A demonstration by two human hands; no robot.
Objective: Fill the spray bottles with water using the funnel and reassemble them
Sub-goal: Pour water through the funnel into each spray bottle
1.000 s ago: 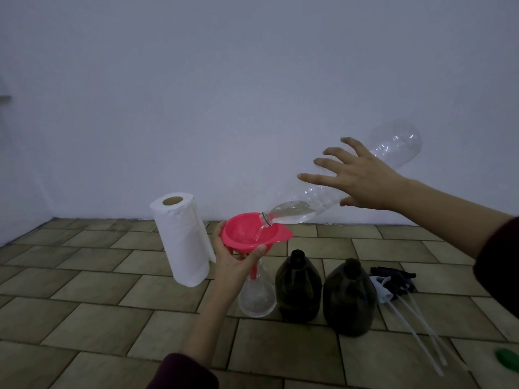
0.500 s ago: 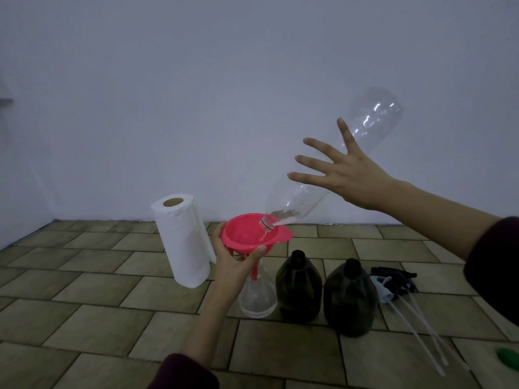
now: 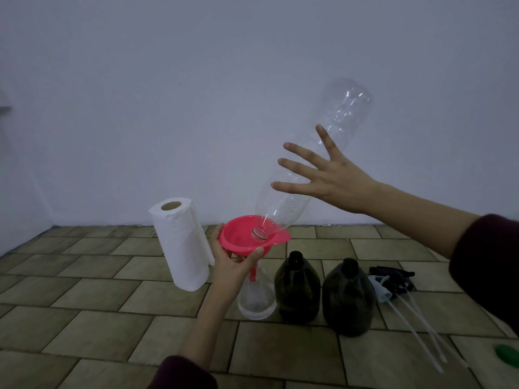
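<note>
Left hand: my left hand (image 3: pixel 230 266) grips the pink funnel (image 3: pixel 251 238) from below, thumb up one side of the bowl and fingers (image 3: pixel 257 252) curled up the other
Right hand: my right hand (image 3: pixel 327 179) holds the clear plastic bottle (image 3: pixel 317 155) from the near side; the fingers I can see are spread straight across it, and the thumb is hidden behind it, so I cannot tell how firm the grip is
Clear plastic bottle: tipped steeply, base up toward the wall, mouth down inside the funnel bowl; it looks nearly drained
Funnel: its stem goes into the neck of the clear spray bottle (image 3: pixel 257 300), which stands on the tiled floor (image 3: pixel 112 304)
Dark spray bottles: two, the nearer-left one (image 3: pixel 297 290) just beside the clear one, the other (image 3: pixel 348 299) to its right, both uncapped and upright
Spray heads: a heap of trigger tops (image 3: pixel 390 282) lies right of the dark bottles, white tubes trailing toward the floor's near right corner
Paper towel roll: it (image 3: pixel 181 245) stands upright left of the funnel
Green cap: it (image 3: pixel 507 360) lies at the right edge of the floor
</note>
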